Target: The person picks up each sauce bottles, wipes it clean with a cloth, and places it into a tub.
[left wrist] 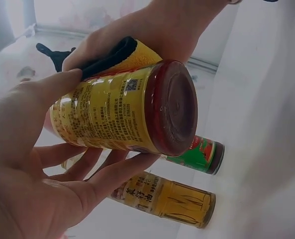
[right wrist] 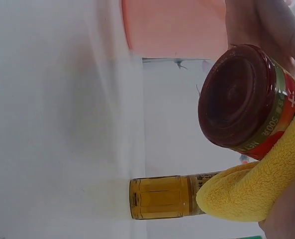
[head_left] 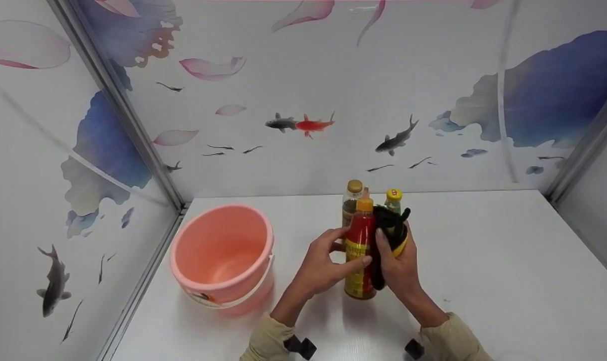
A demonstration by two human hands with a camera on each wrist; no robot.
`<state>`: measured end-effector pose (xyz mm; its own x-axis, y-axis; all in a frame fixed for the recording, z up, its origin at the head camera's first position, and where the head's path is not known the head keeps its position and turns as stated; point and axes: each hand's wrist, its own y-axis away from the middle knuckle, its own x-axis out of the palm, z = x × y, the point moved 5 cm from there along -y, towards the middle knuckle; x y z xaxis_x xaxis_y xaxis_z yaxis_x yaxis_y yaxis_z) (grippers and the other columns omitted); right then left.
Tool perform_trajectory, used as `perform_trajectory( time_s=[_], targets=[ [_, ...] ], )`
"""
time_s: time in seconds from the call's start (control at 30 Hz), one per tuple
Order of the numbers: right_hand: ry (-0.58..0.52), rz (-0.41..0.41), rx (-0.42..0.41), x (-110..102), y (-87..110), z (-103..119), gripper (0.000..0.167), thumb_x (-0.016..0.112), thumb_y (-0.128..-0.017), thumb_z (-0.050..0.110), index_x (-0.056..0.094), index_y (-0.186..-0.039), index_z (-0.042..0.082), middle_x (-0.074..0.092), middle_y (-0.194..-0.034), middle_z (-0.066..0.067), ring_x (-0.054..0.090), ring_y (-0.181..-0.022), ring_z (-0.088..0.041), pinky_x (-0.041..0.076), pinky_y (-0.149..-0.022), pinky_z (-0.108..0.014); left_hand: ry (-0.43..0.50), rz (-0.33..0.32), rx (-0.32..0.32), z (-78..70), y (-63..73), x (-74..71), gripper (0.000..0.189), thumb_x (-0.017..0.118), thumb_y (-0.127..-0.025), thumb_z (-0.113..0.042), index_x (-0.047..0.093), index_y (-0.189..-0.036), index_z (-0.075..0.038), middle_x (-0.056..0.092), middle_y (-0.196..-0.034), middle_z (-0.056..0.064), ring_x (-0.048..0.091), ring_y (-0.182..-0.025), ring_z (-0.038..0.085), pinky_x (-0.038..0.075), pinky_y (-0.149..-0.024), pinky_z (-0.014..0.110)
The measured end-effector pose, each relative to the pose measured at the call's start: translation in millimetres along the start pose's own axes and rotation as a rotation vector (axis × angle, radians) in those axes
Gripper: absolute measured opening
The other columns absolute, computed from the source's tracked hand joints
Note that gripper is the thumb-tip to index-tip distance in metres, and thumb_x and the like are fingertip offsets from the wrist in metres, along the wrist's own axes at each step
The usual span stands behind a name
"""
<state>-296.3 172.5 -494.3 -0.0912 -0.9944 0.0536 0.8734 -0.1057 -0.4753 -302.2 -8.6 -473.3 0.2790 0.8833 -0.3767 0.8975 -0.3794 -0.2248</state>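
Note:
My left hand (head_left: 317, 266) holds a red sauce bottle (head_left: 359, 250) with an orange nozzle cap and yellow label, thumb on one side and fingers on the other. Its dark red base (left wrist: 173, 108) faces the left wrist camera, raised above the table. A yellow and black cloth (right wrist: 251, 191) is gripped in my right hand (head_left: 402, 264) and lies against the bottle's side. Behind the sauce bottle stands an oil bottle (left wrist: 186, 203) with a gold cap, partly covered in the head view. Beside it is a green-labelled bottle (left wrist: 201, 154) with a yellow cap (head_left: 394, 193), its lower part hidden by the cloth.
To the left on the white table (head_left: 493, 260) stands a pink bucket (head_left: 223, 286) with its white handle (head_left: 255, 291) hanging down the front. A white panel (head_left: 293, 75) printed with fish and petals closes off the back, with more panels at both sides.

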Motion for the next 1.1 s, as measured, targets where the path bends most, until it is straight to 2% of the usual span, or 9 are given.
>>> perform_trajectory(
  time_s=[0.23,0.4,0.53,0.7,0.87,1.1],
  targets=[
    [-0.022,0.029,-0.021,8,2.2,1,0.042,0.055,-0.112,0.006,0.046,-0.152,0.009,0.065,-0.134,-0.011,0.071,-0.115,-0.025,0.063,-0.098,-0.032,0.073,-0.094,-0.002,-2.4,2.8,-6.7,0.067,0.086,-0.092,-0.045,0.058,-0.150,-0.029,0.067,-0.139,-0.007,0.069,-0.120,0.014,0.060,-0.105,0.040],
    [-0.016,0.051,-0.012,14,6.5,-2,0.044,0.055,-0.112,0.006,0.045,-0.154,0.010,0.065,-0.135,-0.010,0.071,-0.116,-0.024,0.062,-0.099,-0.032,0.105,-0.159,0.020,-5.3,3.6,-14.5,0.064,0.086,-0.093,-0.041,0.058,-0.149,-0.027,0.065,-0.146,-0.006,0.069,-0.121,0.015,0.061,-0.103,0.037],
    [0.024,0.048,0.011,17,9.5,-5,0.040,0.059,-0.111,0.008,0.049,-0.150,0.010,0.067,-0.131,-0.007,0.071,-0.115,-0.023,0.062,-0.099,-0.031,0.104,-0.198,0.049,-12.2,3.8,-25.2,0.063,0.085,-0.095,-0.039,0.058,-0.150,-0.023,0.065,-0.147,-0.002,0.069,-0.122,0.019,0.061,-0.104,0.036],
    [0.092,0.021,0.042,17,12.1,-6,0.034,0.063,-0.109,0.011,0.055,-0.142,0.009,0.068,-0.126,-0.004,0.072,-0.109,-0.023,0.063,-0.094,-0.029,0.100,-0.241,0.076,-27.8,9.3,-43.5,0.067,0.085,-0.095,-0.037,0.056,-0.153,-0.020,0.065,-0.148,0.003,0.069,-0.124,0.026,0.065,-0.097,0.040],
    [0.098,0.020,0.053,17,12.6,-4,0.033,0.062,-0.110,0.011,0.055,-0.141,0.008,0.069,-0.126,-0.007,0.072,-0.105,-0.026,0.064,-0.089,-0.029,0.100,-0.287,0.090,-45.1,21.6,-65.9,0.069,0.086,-0.094,-0.037,0.055,-0.154,-0.022,0.065,-0.148,0.001,0.069,-0.125,0.026,0.067,-0.089,0.043],
    [0.103,0.018,0.059,13,13.2,-5,0.030,0.060,-0.110,0.009,0.055,-0.140,0.008,0.068,-0.123,-0.007,0.072,-0.102,-0.021,0.065,-0.087,-0.028,0.032,-0.427,0.075,-63.2,44.5,-106.7,0.070,0.089,-0.091,-0.035,0.056,-0.152,-0.024,0.065,-0.147,-0.005,0.068,-0.129,0.025,0.067,-0.092,0.047]
  ],
)
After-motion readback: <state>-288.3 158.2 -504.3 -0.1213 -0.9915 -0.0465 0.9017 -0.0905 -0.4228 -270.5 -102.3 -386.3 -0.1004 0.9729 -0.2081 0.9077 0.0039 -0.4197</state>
